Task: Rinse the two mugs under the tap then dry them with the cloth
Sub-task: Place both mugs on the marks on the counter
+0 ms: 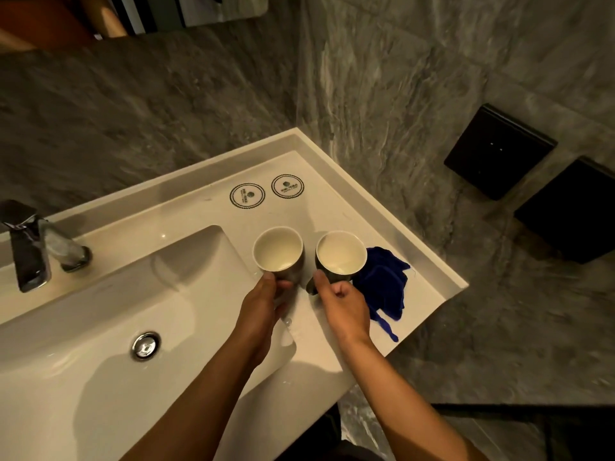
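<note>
Two dark mugs with white insides stand side by side on the white counter to the right of the basin. My left hand (266, 302) grips the left mug (279, 249) at its near side, thumb by the rim. My right hand (342, 306) grips the right mug (341, 254) at its handle side. Both mugs are upright. A crumpled blue cloth (386, 284) lies on the counter just right of the right mug. The chrome tap (30, 247) stands at the far left behind the basin, with no water running.
The white basin (109, 294) has a chrome drain plug (145, 345). Two round printed coasters (247, 195) lie at the back of the counter (429, 287). Grey marble walls close in behind and to the right; two black boxes (499, 151) hang on the right wall.
</note>
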